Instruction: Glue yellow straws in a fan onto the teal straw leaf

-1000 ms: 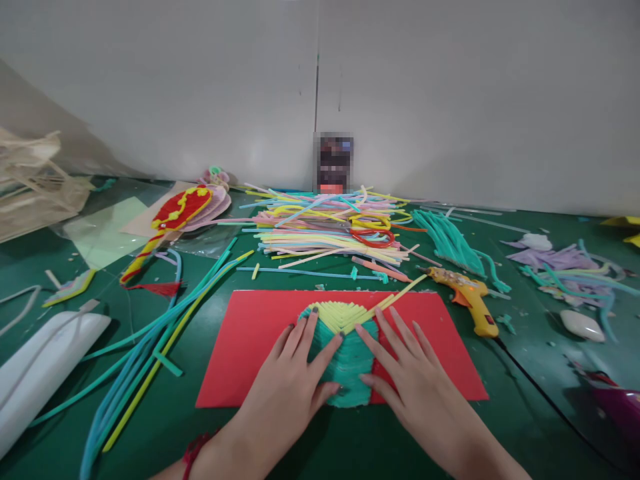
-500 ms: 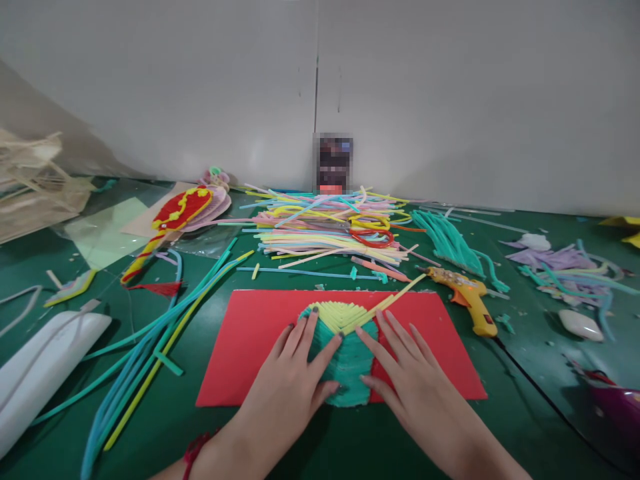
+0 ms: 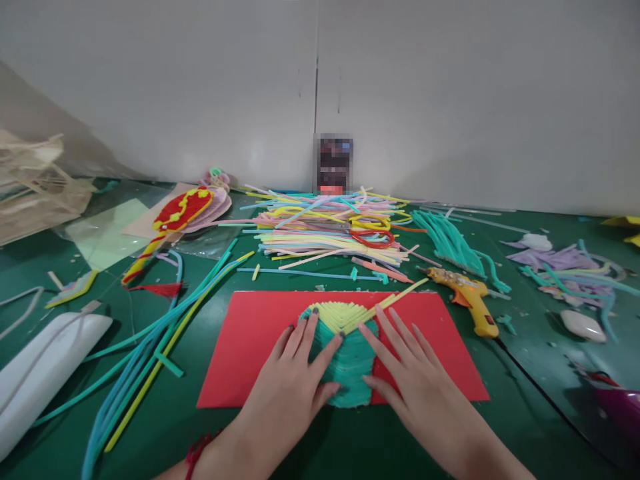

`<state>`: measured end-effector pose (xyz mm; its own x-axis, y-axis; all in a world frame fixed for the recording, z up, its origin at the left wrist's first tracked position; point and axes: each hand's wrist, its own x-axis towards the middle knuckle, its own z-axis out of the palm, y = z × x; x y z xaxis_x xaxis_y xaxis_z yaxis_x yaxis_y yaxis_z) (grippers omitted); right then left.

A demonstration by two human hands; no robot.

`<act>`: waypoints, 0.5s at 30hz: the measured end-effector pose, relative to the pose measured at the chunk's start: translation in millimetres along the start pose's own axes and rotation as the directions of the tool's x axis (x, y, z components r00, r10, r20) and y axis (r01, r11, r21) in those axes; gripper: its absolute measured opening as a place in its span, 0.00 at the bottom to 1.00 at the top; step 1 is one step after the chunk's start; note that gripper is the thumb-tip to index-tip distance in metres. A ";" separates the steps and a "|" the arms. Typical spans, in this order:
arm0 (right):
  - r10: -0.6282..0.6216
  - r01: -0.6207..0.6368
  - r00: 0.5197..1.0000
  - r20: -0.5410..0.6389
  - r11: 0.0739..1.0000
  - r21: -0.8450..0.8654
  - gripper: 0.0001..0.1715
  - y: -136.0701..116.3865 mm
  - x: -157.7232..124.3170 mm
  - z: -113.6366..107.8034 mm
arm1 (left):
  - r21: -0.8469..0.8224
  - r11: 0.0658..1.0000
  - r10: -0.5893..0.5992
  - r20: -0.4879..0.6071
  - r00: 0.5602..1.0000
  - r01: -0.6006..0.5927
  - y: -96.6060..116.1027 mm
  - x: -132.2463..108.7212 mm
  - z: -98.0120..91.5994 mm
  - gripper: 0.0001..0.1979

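Observation:
A red card (image 3: 220,360) lies flat on the green table, with a teal panel of fuzzy strips (image 3: 350,380) near its middle. Yellow pipe cleaner strips (image 3: 340,313) form a V pattern across the panel's upper part. One yellow pipe cleaner (image 3: 405,290) runs past the panel's upper right edge. My left hand (image 3: 293,373) rests with fingers spread on the panel's left side, its index tip at the point of the V. With fingers spread as well, my right hand (image 3: 417,373) presses along the right side, its fingertips touching the yellow strip.
A yellow hot glue gun (image 3: 470,300) with a black cord lies to the right. Behind the card are a heap of pipe cleaners (image 3: 320,247), red-handled scissors (image 3: 373,238) and a teal bundle (image 3: 445,243). Loose strips (image 3: 135,353), a red fan-shaped craft (image 3: 183,210) and a white object (image 3: 50,373) occupy the left.
My right hand's fingers have slid very slightly up along the yellow strip. My left hand stays in place on the panel.

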<state>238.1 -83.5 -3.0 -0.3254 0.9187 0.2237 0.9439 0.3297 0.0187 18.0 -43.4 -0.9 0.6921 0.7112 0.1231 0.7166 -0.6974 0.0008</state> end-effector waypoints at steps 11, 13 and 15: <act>0.012 -0.061 0.967 0.253 0.981 0.185 0.34 -5.9 10.3 -5.0 | 0.003 1.000 -0.015 -0.063 0.998 0.015 -0.9 -0.6 2.7 0.28; 0.031 -0.096 0.956 0.291 0.972 0.213 0.33 -7.0 11.2 -7.1 | -0.015 0.999 -0.034 -0.066 0.997 0.033 -0.6 0.6 2.8 0.27; 0.039 -0.118 0.953 0.300 0.961 0.249 0.32 -7.8 11.7 -9.3 | -0.028 0.999 -0.039 -0.068 0.997 0.038 -0.7 1.9 3.1 0.26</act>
<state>227.5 -77.3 8.5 -0.2900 0.9538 -0.0788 0.9316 0.2625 -0.2513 19.0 -41.3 -3.7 0.6559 0.7306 0.1899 0.7394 -0.6725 0.0333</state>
